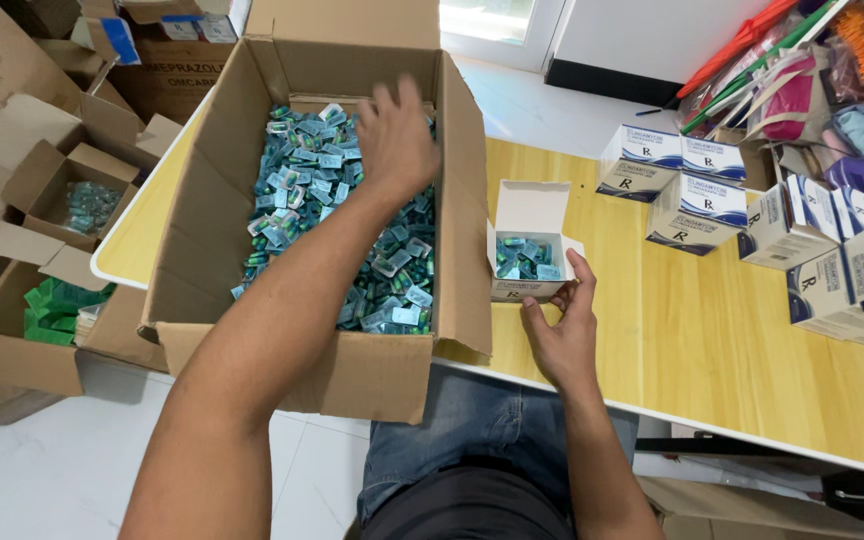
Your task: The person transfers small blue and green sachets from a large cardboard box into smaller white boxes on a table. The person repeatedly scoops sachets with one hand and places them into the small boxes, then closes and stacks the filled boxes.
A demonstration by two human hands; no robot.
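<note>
Yellow table point(672, 330); big carton point(352, 375), small boxes point(687, 195) (white-blue) atop

This looks like a small packing or stock room, perhaps the back of a pharmacy or a supplier's storeroom. A big open cardboard carton point(252, 200) on the yellow worktop point(712, 330) is heaped with loose blister strips point(342, 210) in blue-green foil. Beside it stands a small white retail box point(530, 250) with its lid up, partly filled with the same strips, and further along sit stacked white-and-blue boxes point(692, 190) of matching kind. More brown cartons point(52, 190) crowd the white tiled floor point(62, 470), some holding strips and green packets point(52, 310).
</note>
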